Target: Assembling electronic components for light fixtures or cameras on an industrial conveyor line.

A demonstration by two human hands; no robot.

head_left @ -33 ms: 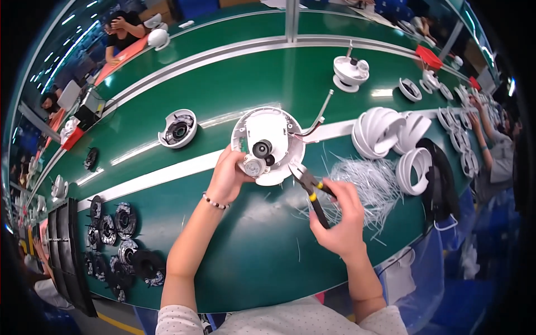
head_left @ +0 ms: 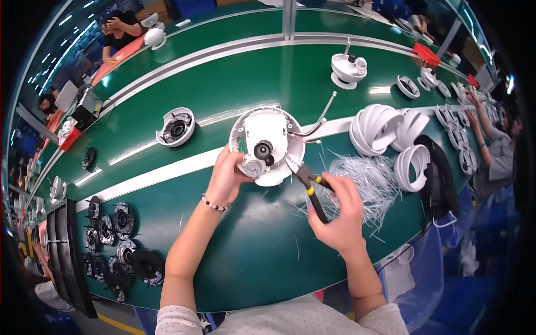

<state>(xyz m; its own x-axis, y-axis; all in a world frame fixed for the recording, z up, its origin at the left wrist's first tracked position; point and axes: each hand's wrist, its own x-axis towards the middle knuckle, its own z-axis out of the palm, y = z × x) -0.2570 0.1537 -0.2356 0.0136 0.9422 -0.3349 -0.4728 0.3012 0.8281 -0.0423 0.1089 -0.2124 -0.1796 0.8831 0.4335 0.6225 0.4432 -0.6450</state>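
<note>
My left hand [head_left: 227,177], fingers closed, grips the lower left rim of a round white camera housing [head_left: 264,127]. A dark lens and a small clear round part sit at its lower side. Thin wires [head_left: 321,124] stick out from its right edge. In my right hand [head_left: 344,216] is a pair of cutting pliers [head_left: 310,191] with black and yellow handles. Their jaws reach the housing's lower right inside; whether they bite on anything is too small to tell. A heap of thin white plastic strips [head_left: 365,187] lies beside my right hand.
White ring-shaped covers [head_left: 375,131] are stacked to the right, near a black cloth-like item [head_left: 441,184]. Several black round parts [head_left: 124,219] lie at left by a black tray [head_left: 66,254]. A white bowl-shaped part [head_left: 176,127] and an assembled camera [head_left: 349,69] stand farther off. Co-workers sit around the table.
The plier jaws have shifted slightly up and left, deeper over the housing's lower right edge. The whole view has moved a little; both hands keep their grip.
</note>
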